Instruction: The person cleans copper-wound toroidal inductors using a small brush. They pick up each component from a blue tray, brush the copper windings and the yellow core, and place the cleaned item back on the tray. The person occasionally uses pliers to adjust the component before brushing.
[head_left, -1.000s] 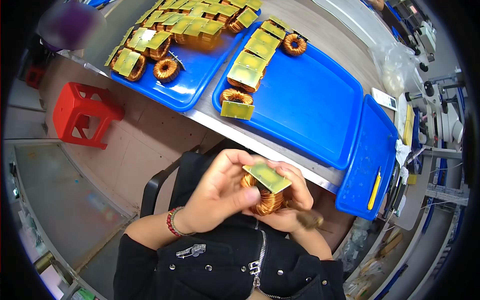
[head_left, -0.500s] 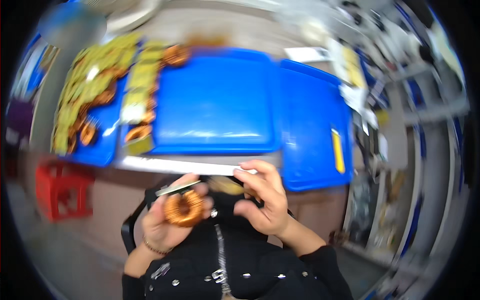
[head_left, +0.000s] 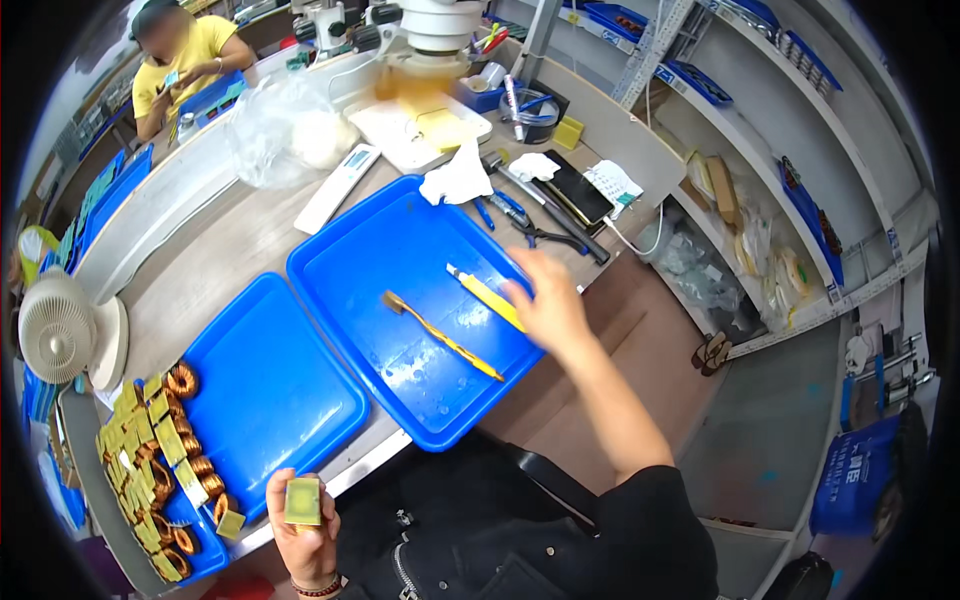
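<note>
My left hand is closed around a copper-wound ring coil. Its square yellow-green plate faces up and hides most of the winding. Over the right edge of a blue tray, my right hand is somewhat blurred, its fingers apart and nothing visible in them. Just beside those fingers lies a yellow utility knife in the tray. A thin brush with a yellow-brown handle rests in the same tray, nearer to me.
Several plated copper coils crowd the left end of another blue tray. Behind are a white fan, a plastic bag, a microscope, pliers and a phone. Across the partition sits a person in yellow.
My view has swung right. My right hand has moved from beside the coil to the knife. My left hand still holds the coil, plate now facing up. The brush now shows in the tray.
</note>
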